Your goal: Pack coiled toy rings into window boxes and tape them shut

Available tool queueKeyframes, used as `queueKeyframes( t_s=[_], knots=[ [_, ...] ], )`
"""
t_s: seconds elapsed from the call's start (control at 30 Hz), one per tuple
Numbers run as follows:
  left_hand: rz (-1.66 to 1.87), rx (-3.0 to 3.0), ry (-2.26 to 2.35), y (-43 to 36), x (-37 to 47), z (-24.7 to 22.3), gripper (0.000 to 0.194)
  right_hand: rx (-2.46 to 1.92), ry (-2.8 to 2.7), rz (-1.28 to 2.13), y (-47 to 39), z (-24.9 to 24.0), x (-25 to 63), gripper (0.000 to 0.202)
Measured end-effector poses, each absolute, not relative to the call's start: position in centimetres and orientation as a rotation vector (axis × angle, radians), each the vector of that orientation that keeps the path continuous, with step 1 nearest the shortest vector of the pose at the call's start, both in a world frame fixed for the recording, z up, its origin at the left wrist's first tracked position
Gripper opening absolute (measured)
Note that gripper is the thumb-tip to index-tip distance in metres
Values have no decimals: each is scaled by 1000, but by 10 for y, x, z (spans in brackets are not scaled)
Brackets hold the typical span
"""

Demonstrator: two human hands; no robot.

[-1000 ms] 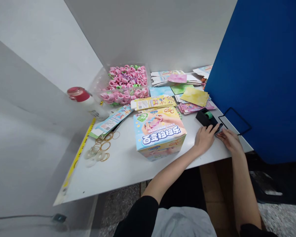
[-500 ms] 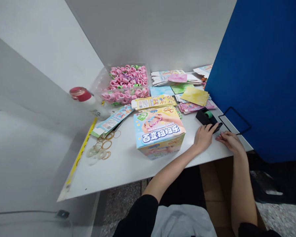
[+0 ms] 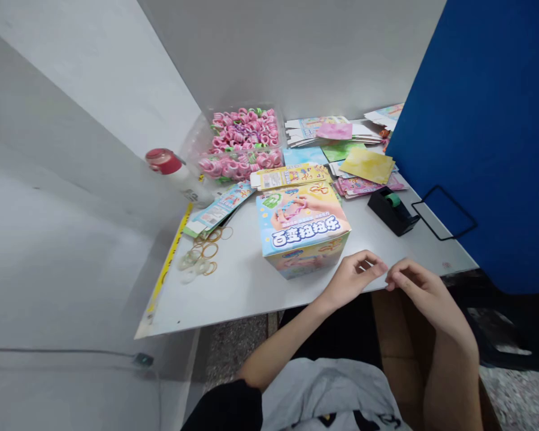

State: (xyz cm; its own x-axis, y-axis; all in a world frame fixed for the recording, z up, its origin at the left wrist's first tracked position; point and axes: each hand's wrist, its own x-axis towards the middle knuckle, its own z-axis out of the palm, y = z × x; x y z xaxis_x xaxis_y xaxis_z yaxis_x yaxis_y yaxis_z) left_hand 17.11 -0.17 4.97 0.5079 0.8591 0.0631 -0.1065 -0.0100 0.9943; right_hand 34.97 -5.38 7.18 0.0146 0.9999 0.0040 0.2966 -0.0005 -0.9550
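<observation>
The left hand (image 3: 354, 280) and the right hand (image 3: 433, 293) are brought near each other at the front edge of the table (image 3: 238, 299), in the lower right of the frame. On each, the fingers are bent and come close to the thumb, as in a light pinch. The fingertips are small in this view, so perhaps a thin clear strip is between them, but it cannot be told whether either hand has hold of something.

By judgement, this is a moment of fine handling with both hands. Such a pose calls for steady fingertips and level wrists, and any move toward the side should avoid pushing the box.

The printed box (image 3: 303, 224) stands upright on the table, near the centre of the frame, just beside the left hand. Its long axis seems to go from left to right, with the right end slightly higher in the frame. The big lettering runs along the near side of the top.

Farther up from the hands, the black tape dispenser (image 3: 397, 218) lies slantwise, its green roll (image 3: 392, 199) toward the upper left and its narrow end toward the lower right.
</observation>
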Motion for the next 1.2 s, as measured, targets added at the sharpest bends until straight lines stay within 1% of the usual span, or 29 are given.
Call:
queueKeyframes(
  t_s=[0.07,0.2,0.27,0.37,0.47,0.67,0.87,1.2],
  knots=[
    [979,1568,818,-17,146,71,29,-1352,-1390,1103,-58,77,328,27],
    [1287,2256,1042,-43,98,113,14,-1163,-1151,1267,-66,79,277,21],
    [1314,2458,1138,-46,79,130,10,-1088,-1034,1344,-67,79,252,20],
    [1258,2603,1208,-36,60,148,11,-1048,-873,1353,-60,82,221,24],
    [1187,2676,1239,-22,49,158,13,-999,-733,1341,-49,85,198,40],
    [1035,2665,1261,4,43,163,14,-882,-614,1206,-30,85,172,49],
    [965,2623,1345,18,45,159,9,-896,-603,1109,-19,77,165,51],
    [905,2612,1396,26,47,162,9,-923,-599,1040,-14,78,161,53]
  ],
)
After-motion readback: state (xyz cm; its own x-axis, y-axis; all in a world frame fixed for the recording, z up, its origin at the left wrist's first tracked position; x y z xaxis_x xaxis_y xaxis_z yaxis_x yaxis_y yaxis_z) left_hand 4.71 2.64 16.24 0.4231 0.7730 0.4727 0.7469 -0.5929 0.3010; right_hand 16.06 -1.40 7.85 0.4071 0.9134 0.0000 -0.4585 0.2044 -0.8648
